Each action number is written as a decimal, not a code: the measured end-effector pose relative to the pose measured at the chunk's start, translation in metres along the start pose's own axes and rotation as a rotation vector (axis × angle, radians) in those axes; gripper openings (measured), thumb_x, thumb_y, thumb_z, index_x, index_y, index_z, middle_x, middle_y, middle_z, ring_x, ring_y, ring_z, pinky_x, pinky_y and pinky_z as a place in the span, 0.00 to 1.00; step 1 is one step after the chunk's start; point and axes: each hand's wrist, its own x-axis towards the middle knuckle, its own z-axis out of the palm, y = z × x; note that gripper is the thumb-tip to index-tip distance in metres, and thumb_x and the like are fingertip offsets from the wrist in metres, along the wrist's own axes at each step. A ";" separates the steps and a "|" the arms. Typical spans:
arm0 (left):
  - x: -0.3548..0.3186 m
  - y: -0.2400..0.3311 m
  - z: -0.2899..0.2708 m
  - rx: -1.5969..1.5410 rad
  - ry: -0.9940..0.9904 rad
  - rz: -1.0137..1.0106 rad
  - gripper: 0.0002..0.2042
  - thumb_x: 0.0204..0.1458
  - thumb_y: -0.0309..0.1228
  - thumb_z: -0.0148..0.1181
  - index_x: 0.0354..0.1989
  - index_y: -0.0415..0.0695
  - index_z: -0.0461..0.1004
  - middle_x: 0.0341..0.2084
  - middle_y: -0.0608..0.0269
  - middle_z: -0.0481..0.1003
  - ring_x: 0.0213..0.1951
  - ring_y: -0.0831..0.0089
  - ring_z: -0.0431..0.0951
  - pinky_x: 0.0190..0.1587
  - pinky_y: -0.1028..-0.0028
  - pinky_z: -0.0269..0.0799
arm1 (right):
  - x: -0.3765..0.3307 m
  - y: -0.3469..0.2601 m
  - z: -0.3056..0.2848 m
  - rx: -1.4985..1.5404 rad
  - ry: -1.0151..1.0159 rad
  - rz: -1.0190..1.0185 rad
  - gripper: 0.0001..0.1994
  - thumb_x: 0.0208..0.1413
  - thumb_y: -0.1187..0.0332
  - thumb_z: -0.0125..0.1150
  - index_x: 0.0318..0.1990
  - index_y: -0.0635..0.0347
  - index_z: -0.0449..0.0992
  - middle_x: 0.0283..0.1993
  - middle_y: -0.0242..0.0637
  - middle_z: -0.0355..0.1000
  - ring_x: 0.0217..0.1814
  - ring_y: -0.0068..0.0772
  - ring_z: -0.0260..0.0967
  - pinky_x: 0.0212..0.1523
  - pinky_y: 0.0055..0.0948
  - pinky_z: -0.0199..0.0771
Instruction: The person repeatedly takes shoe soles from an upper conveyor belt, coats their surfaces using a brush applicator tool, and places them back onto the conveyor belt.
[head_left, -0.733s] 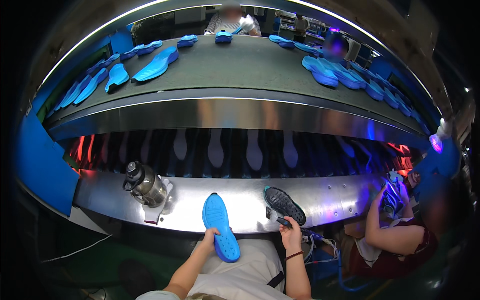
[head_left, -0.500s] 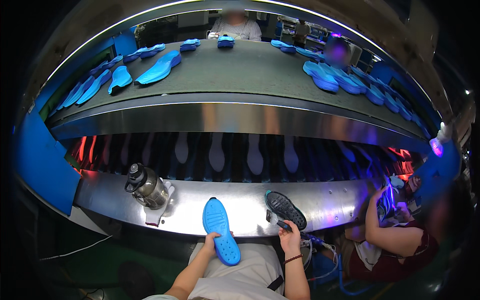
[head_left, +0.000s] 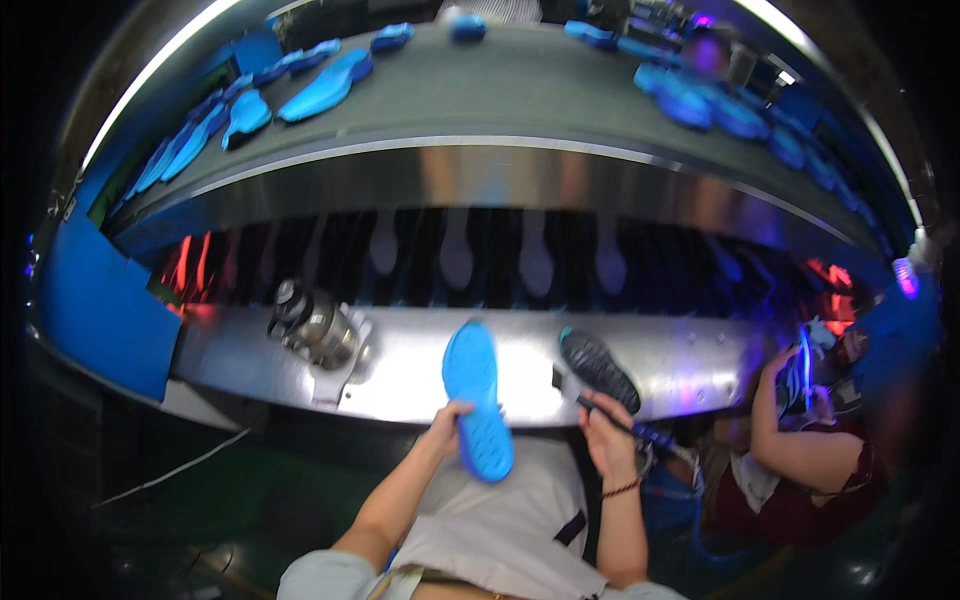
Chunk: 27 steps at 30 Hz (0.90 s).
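My left hand point(head_left: 447, 425) grips the side of a bright blue shoe sole point(head_left: 473, 372), thumb on its face. That sole is tilted, its far end over the steel ledge point(head_left: 400, 385) and its near end above my lap. Between the fingers of my right hand point(head_left: 607, 440) is a dark-handled brush point(head_left: 592, 402), its head pointing away to the left. Just beyond the brush, a black patterned sole point(head_left: 602, 368) with a greenish edge lies on the ledge. The brush head is blurred, and whether it touches the ledge or the black sole is unclear.
A drinking bottle point(head_left: 322, 332) stands on the ledge at left, beside a pale glove-like cloth point(head_left: 335, 382). Several blue soles point(head_left: 325, 88) lie on the conveyor belt point(head_left: 500, 90) beyond. At right, a co-worker's arm point(head_left: 775, 420) reaches over the ledge.
The whole view has shifted, so the belt and ledge sit higher in the picture. Both hands keep hold of the blue sole and the brush.
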 end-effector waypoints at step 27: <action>0.005 0.013 0.098 0.060 0.051 0.248 0.44 0.44 0.69 0.16 0.54 0.43 0.57 0.43 0.48 0.67 0.46 0.58 0.68 0.50 0.58 0.64 | 0.001 -0.026 0.095 -1.006 -0.448 -0.397 0.08 0.40 0.73 0.60 0.30 0.65 0.75 0.30 0.46 0.73 0.32 0.40 0.73 0.35 0.26 0.71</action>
